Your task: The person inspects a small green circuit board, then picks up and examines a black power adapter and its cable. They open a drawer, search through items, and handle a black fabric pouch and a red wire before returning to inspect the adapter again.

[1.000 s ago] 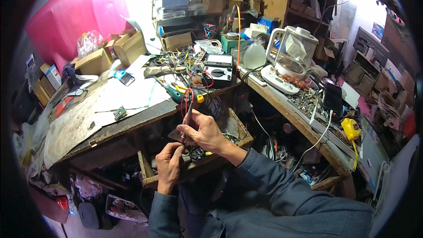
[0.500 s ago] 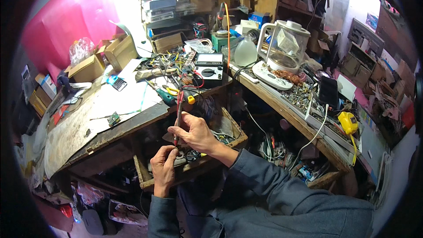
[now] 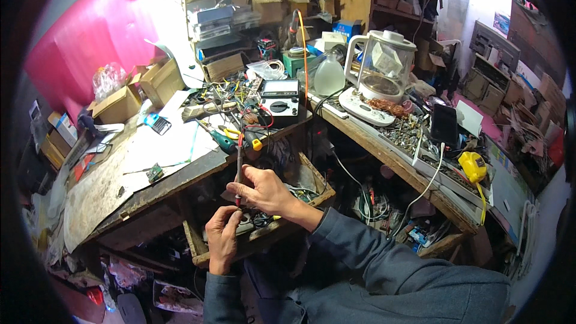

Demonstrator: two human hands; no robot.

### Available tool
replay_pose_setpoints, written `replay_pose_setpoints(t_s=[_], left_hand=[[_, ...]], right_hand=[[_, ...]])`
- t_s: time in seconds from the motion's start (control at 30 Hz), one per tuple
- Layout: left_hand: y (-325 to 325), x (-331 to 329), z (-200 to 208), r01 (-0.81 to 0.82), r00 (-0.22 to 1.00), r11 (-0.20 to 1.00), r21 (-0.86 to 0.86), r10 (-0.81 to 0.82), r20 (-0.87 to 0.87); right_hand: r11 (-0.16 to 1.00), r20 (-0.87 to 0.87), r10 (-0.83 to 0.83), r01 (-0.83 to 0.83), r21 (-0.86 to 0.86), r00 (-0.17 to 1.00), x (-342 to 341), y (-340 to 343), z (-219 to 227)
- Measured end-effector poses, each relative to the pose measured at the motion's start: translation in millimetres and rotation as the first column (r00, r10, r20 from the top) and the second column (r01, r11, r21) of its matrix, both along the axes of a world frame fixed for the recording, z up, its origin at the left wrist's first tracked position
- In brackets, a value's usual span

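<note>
Over the open wooden drawer (image 3: 320,198), my right hand (image 3: 268,193) is closed around a slim grey-and-red test probe (image 3: 240,165), held nearly upright. My left hand (image 3: 222,233) is just below, thumb and forefinger pinched together at the probe's lower end. Whatever lies between those fingertips is too small to make out. An analog multimeter (image 3: 279,107) with a white-and-black front sits at the bench edge beyond my hands, and a red lead runs near it. Close to the probe's upper end lie a green-handled screwdriver (image 3: 224,141) and a yellow-handled tool (image 3: 257,144).
On the left bench are a small green circuit board (image 3: 155,173), a blue phone-like device (image 3: 157,123) and cardboard boxes (image 3: 162,81). To the right, a glass kettle (image 3: 387,63), a black phone (image 3: 444,125) and a yellow tape measure (image 3: 473,167) sit among loose parts. Cables clutter the drawer.
The view has shifted slightly. My right hand has come a little lower toward the left fingertips, and the probe stands a bit more upright. Both hands keep their grip.
</note>
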State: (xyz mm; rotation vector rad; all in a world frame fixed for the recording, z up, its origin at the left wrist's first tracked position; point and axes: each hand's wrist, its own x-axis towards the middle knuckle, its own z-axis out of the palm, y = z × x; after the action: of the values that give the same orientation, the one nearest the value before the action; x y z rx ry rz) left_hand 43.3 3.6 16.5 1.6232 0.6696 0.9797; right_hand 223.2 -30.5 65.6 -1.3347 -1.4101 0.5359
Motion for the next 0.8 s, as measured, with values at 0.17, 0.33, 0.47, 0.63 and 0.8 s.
replay_pose_setpoints(t_s=[0.17, 0.33, 0.47, 0.63, 0.8], left_hand=[[3, -3, -1, -0.028, 0.990, 0.997, -0.078, 0.039, 0.138], [2, -3, -5, -0.092, 0.978, 0.989, -0.116, 0.112, 0.178], [4, -1, -5, -0.119, 0.971, 0.989, -0.089, 0.134, 0.198], [1, 0, -7, -0.148, 0.968, 0.984, -0.095, 0.164, 0.191], [0, -2, -4, -0.122, 0.974, 0.987, -0.108, 0.140, 0.176]], right_hand=[[0.977, 0.263, -0.201, 0.174, 0.125, 0.944, -3, -11, 5], [0.933, 0.162, -0.247, 0.189, 0.307, 0.955, 6, -27, 3], [0.940, 0.191, -0.272, 0.218, 0.262, 0.943, 31, -37, -10], [0.976, 0.065, -0.195, 0.187, 0.109, 0.979, 53, -34, -41], [0.994, -0.028, -0.102, 0.100, -0.038, 0.994, 54, -33, -43]])
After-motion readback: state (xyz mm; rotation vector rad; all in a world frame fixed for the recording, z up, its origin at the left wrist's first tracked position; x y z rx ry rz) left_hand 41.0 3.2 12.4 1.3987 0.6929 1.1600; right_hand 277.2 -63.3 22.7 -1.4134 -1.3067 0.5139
